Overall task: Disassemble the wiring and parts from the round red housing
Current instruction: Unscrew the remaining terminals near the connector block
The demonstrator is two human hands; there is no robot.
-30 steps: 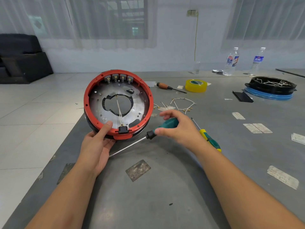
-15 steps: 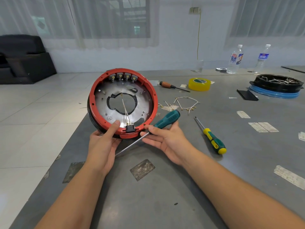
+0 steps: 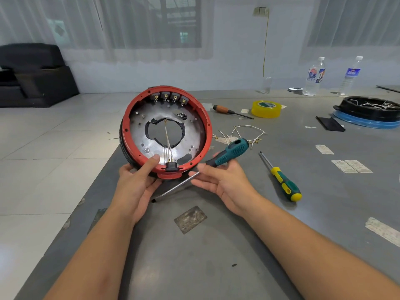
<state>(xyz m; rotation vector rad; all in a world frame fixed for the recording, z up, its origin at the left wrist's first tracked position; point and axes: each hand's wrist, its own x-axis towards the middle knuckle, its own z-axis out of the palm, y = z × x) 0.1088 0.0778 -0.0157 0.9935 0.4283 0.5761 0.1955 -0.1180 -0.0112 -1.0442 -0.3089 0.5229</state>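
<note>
Head view: left hand (image 3: 135, 187) grips the round red housing (image 3: 129, 118) at its near rim, thumb hooked over the red edge onto the metal plate inside, other fingers curled behind and out of sight. Housing is tilted up, open face toward the camera, over the near-left edge of the grey table (image 3: 216, 256). Black connector (image 3: 171, 166) sits on the rim just right of the thumb tip; thin pale wires (image 3: 167, 144) run up from it across the centre hole. Four terminal blocks (image 3: 170, 97) line the far inner rim.

Right hand (image 3: 223, 180) is palm-up, fingers mostly straight and loosely spread, with the teal-handled screwdriver (image 3: 229, 152) lying across them. Thumb is hidden behind the handle, so real grip vs. cradling: cannot tell. Shaft runs down-left past the fingertips, under the housing rim, tip near the left palm.

Beyond the right fingers: loose wire harness (image 3: 249, 132) on the table. Right of that hand: yellow-green screwdriver (image 3: 281, 180), lying free. Further back: wood-handled screwdriver (image 3: 229, 111), yellow tape roll (image 3: 266, 109), black round housing (image 3: 368, 109), two water bottles (image 3: 313, 76).
</note>
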